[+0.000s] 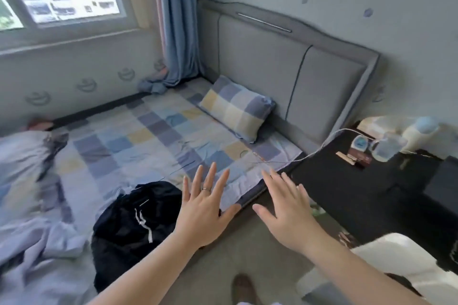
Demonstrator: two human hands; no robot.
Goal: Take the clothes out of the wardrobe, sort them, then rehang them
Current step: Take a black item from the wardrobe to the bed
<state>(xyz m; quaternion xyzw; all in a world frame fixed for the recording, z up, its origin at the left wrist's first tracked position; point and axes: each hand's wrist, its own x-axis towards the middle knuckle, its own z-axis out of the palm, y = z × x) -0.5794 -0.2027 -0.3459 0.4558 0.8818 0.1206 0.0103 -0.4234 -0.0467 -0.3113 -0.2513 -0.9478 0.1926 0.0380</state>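
Observation:
A dark navy garment (131,225) with a white drawstring lies bunched on the near edge of the bed (153,136), with thin wire hangers poking out at its top. My left hand (205,208) is held out flat with fingers spread, just right of the garment and above the bed's edge, holding nothing. My right hand (290,208) is also spread flat and empty, over the gap between bed and bedside table. No wardrobe is in view.
A checked pillow (238,109) leans by the grey headboard (292,62). Crumpled pale-blue bedding (27,181) covers the bed's left side. A black bedside table (371,188) carries a bottle, small boxes and a white cable. A white seat (401,265) stands at lower right.

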